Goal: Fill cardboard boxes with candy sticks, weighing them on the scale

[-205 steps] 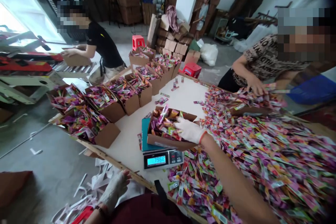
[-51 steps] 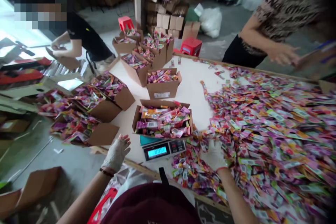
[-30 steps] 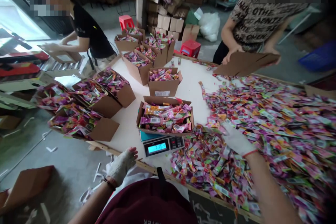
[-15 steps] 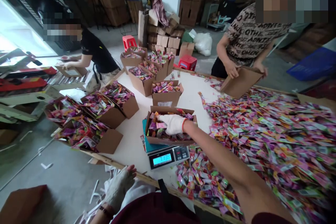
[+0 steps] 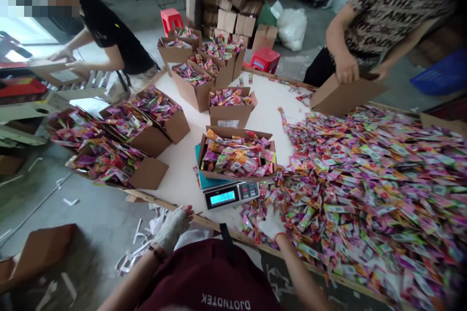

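My right hand [image 5: 272, 223], in a white glove, reaches into the near edge of the pile of small candy packets [image 5: 350, 189]. Its fingers are blurred and partly lost among the wrappers. At the table's front edge rests my left hand [image 5: 175, 226], gloved with bare fingertips, its fingers stretched out and nothing in them. An open cardboard box [image 5: 237, 176] full of packets sits on the teal platform of a digital scale [image 5: 231, 196], between and beyond my hands. The scale's blue display is lit.
Filled boxes [image 5: 155, 175] stand at the table's left, and several more [image 5: 228, 117] farther back. One person at the right holds a cardboard box [image 5: 341, 97] over the pile; another person [image 5: 113, 43] handles a box at the left. Red stools [image 5: 264, 60] stand behind the table.
My right hand has left the box on the scale and come down to the pile at the right. More packets show in that box, and the display reading differs. The view has tilted down.
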A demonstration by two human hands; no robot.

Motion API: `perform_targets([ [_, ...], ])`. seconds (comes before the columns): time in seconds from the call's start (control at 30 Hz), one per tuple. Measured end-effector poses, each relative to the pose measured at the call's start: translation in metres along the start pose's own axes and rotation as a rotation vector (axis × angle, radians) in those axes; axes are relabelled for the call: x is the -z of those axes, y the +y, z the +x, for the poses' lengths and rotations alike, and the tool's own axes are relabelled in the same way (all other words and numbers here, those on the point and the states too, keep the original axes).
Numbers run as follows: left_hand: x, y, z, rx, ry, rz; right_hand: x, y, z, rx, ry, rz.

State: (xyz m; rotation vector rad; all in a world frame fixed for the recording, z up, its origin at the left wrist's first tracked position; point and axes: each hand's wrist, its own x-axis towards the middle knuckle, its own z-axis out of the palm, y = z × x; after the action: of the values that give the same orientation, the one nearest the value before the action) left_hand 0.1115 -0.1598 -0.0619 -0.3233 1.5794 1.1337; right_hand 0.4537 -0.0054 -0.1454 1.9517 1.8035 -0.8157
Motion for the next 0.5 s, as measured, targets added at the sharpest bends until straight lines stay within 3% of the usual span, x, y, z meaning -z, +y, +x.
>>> perform_targets([
  [0.07,-0.005,0.004,-0.005,0.005,-0.018,0.023,-0.032,-0.003,-0.002,-0.042,-0.003,-0.084],
  [0.17,-0.01,0.008,-0.009,-0.013,-0.047,0.06,-0.023,0.004,0.009,0.001,0.011,-0.04],
  [0.37,-0.012,0.007,-0.008,-0.002,-0.042,0.061,0.066,0.048,0.038,0.121,0.019,0.043],
  [0.5,0.002,-0.002,0.003,0.014,-0.043,0.063,0.151,0.058,0.016,0.187,0.157,0.087],
])
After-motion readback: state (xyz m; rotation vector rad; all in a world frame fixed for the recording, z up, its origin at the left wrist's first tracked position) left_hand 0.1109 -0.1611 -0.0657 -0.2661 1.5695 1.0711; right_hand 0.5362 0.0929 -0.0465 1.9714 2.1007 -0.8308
